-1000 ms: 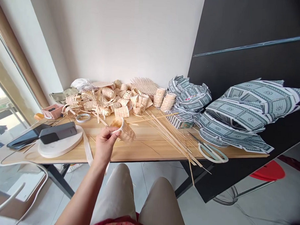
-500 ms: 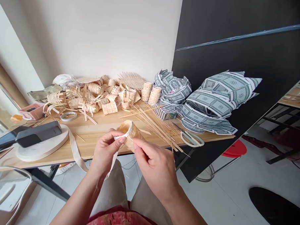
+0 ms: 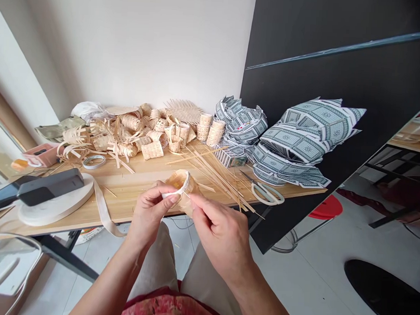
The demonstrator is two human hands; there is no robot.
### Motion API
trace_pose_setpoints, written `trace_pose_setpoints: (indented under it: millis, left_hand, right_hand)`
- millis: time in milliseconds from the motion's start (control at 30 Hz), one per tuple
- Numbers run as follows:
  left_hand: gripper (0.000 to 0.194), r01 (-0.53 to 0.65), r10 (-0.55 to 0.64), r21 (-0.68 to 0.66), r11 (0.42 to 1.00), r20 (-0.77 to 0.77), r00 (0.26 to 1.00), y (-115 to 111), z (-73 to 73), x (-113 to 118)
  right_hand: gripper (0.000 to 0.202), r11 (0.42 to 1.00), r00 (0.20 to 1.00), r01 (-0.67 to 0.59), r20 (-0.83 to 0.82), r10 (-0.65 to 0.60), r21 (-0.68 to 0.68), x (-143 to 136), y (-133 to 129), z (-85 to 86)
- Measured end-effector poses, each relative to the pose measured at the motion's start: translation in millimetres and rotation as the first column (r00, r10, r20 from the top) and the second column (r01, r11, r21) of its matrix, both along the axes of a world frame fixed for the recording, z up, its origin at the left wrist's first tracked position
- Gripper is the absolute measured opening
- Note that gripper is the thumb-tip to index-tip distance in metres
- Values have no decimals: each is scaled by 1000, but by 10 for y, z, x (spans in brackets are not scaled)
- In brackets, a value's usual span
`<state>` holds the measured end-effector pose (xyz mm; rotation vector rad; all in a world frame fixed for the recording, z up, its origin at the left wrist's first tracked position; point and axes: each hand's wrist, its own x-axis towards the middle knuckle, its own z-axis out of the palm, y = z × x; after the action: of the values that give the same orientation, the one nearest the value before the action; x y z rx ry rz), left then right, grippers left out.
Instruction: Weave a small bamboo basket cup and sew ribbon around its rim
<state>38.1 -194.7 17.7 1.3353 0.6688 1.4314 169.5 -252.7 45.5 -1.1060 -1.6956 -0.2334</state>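
Note:
A small woven basket (image 3: pixel 187 203) with a white band around its rim is held over the table's front edge, its mouth tilted up. My left hand (image 3: pixel 152 206) pinches the rim at its left side, thumb and fingers on the white band. My right hand (image 3: pixel 219 227) is closed at the basket's right side; thumb and forefinger pinch something thin at the rim, too small to name. A pale ribbon (image 3: pixel 103 208) runs from a large white roll (image 3: pixel 57 202) at the left and droops over the table edge toward my left hand.
Many small woven baskets (image 3: pixel 152 150) lie at the back of the table (image 3: pixel 125 191). Thin strips (image 3: pixel 212 171) and white-handled scissors (image 3: pixel 267 195) are at the right. Folded-paper pieces (image 3: pixel 294 142) stand by the black panel. A grey device (image 3: pixel 52 185) rests on the roll. Below right is a red stool (image 3: pixel 328 207).
The view has shifted slightly. The basket and both hands have moved a little to the right, and the ribbon no longer shows hanging below my left hand. Both hands keep their grip.

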Motion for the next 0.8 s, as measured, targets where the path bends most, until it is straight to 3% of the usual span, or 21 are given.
trace_pose_setpoints:
  millis: [367, 533, 633, 800]
  left_hand:
    - [6, -48, 53, 76, 996, -66, 996, 7, -10, -9]
    - [6, -133, 175, 224, 965, -177, 969, -1, 13, -19]
    - [7, -202, 331, 413, 888, -268, 905, -20, 30, -16]
    - [12, -207, 566, 688, 696, -347, 748, -46, -6, 6]
  right_hand:
    - [27, 1000, 1000, -14, -9, 14, -9, 0, 3, 6]
    - [27, 999, 1000, 3, -24, -4, -42, 21, 20, -34]
    - [26, 996, 999, 14, -47, -18, -92, 40, 19, -67]
    - [25, 976, 992, 75, -84, -94, -203, 77, 1, -182]
